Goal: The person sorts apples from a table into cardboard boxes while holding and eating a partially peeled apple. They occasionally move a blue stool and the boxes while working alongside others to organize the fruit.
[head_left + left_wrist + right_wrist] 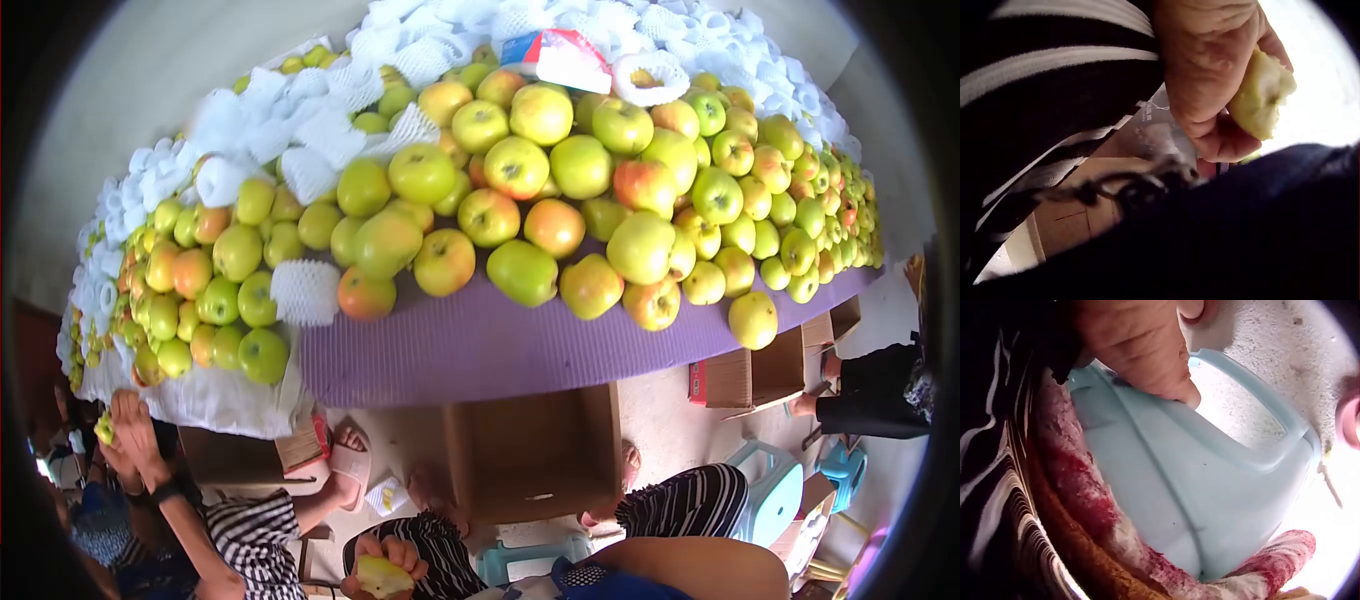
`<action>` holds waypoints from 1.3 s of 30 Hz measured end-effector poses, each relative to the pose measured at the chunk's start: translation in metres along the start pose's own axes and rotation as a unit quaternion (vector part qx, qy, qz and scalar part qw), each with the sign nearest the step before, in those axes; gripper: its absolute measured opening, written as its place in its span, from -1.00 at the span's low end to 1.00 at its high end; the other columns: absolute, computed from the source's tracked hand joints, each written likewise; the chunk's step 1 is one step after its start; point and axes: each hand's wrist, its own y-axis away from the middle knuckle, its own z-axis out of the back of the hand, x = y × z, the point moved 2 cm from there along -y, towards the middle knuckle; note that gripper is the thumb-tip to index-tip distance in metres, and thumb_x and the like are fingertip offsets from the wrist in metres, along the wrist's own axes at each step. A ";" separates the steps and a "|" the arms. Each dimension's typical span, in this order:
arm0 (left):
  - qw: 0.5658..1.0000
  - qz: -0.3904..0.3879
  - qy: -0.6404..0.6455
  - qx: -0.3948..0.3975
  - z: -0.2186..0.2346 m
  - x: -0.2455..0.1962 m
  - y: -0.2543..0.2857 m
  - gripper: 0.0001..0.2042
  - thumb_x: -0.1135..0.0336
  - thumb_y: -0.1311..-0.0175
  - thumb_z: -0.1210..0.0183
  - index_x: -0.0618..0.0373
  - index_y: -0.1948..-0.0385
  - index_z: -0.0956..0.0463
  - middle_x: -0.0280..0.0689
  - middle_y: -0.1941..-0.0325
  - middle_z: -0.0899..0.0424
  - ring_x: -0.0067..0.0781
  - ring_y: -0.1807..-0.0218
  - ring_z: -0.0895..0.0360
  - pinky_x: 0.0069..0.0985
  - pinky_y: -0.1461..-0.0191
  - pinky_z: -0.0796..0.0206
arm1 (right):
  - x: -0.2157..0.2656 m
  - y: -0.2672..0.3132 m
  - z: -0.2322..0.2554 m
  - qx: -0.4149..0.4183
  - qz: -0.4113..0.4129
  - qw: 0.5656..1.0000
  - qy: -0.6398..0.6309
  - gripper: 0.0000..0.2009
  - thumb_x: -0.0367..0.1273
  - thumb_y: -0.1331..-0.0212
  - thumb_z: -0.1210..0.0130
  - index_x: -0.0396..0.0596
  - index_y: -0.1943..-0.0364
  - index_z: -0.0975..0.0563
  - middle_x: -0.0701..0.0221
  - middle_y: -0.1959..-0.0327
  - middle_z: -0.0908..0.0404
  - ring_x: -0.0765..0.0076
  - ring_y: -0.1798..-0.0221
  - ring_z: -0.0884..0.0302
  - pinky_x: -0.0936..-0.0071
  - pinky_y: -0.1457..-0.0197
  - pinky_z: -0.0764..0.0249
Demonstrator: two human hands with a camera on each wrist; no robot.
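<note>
Purple ridged mat

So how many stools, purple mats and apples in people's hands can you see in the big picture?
Stools: 3
Purple mat: 1
Apples in hands: 2
Total in view: 6

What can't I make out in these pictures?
- Right hand: right wrist view, top edge cuts off most fingers; its grip is unclear.
- Held fruit: left wrist view, left hand hides part.
- Apples, total number: head view, foam nets cover some.
- Red-and-white packet: head view, print too blurred.
</note>
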 end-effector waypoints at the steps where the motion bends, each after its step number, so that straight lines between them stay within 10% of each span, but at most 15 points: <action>1: 1.000 0.002 0.002 -0.002 0.000 0.000 -0.008 -0.58 -0.04 0.00 -0.20 -0.05 0.37 -0.16 -0.35 0.40 -0.17 -0.48 0.35 -0.11 -0.50 0.29 -0.11 | 0.001 0.001 0.006 -0.002 -0.001 1.000 -0.002 -0.70 -0.38 -0.01 -0.06 -0.07 0.11 -0.51 0.26 0.30 -0.58 0.28 0.29 -0.52 0.34 0.26 -0.44; 19: 0.987 0.042 0.049 0.147 0.013 0.015 0.007 -0.54 0.04 0.07 -0.22 0.06 0.18 -0.30 -0.21 0.27 -0.26 -0.26 0.17 -0.23 -0.21 0.07 -0.30 | 0.048 -0.005 0.067 -0.135 0.037 0.978 0.157 -0.66 -0.42 0.01 -0.08 -0.10 0.07 -0.49 0.26 0.25 -0.59 0.31 0.22 -0.54 0.35 0.19 -0.46; 21: 0.975 0.063 0.159 0.140 0.005 0.013 0.025 -0.59 0.14 0.00 -0.14 0.08 0.12 -0.33 -0.11 0.11 -0.30 -0.15 0.01 -0.28 -0.10 -0.08 -0.28 | 0.093 0.015 0.069 -0.209 0.132 0.948 0.198 -0.66 -0.43 0.01 -0.08 -0.10 0.06 -0.48 0.26 0.25 -0.59 0.32 0.21 -0.54 0.35 0.18 -0.46; 23: 0.997 -0.019 -0.024 0.068 0.028 0.011 0.037 -0.62 0.13 -0.04 -0.07 0.10 0.13 -0.33 -0.15 0.18 -0.36 -0.16 0.08 -0.34 -0.23 0.05 -0.32 | 0.131 0.036 0.074 -0.310 0.216 0.914 0.148 -0.66 -0.43 0.01 -0.09 -0.10 0.06 -0.48 0.26 0.24 -0.59 0.32 0.21 -0.54 0.35 0.17 -0.46; 24: 0.994 -0.018 0.024 0.110 0.014 0.006 0.052 -0.61 0.11 -0.04 -0.07 0.10 0.13 -0.33 -0.15 0.20 -0.36 -0.18 0.10 -0.34 -0.24 0.07 -0.31 | 0.129 0.028 0.088 -0.390 0.149 0.908 -0.028 -0.73 -0.37 0.03 -0.09 -0.17 0.21 -0.52 0.12 0.28 -0.57 0.04 0.18 -0.52 0.33 0.08 -0.44; 29: 0.980 -0.040 0.029 0.190 -0.019 -0.016 0.130 -0.59 0.03 -0.01 -0.08 0.09 0.16 -0.36 -0.19 0.26 -0.34 -0.27 0.19 -0.31 -0.34 0.16 -0.27 | 0.250 0.088 0.062 -0.585 0.313 0.699 0.268 -0.64 -0.47 0.25 -0.22 -0.10 0.23 -0.47 0.18 0.21 -0.48 0.03 0.05 -0.38 0.27 -0.01 -0.33; 39: 0.988 -0.082 0.029 0.128 -0.011 -0.018 0.218 -0.54 -0.07 0.07 -0.10 0.01 0.19 -0.34 -0.26 0.29 -0.27 -0.34 0.22 -0.24 -0.45 0.18 -0.15 | 0.283 0.076 -0.002 -0.542 0.328 0.669 0.388 -0.71 -0.48 0.30 -0.22 -0.06 0.37 -0.45 0.24 0.35 -0.38 0.07 0.22 -0.38 0.23 0.19 -0.36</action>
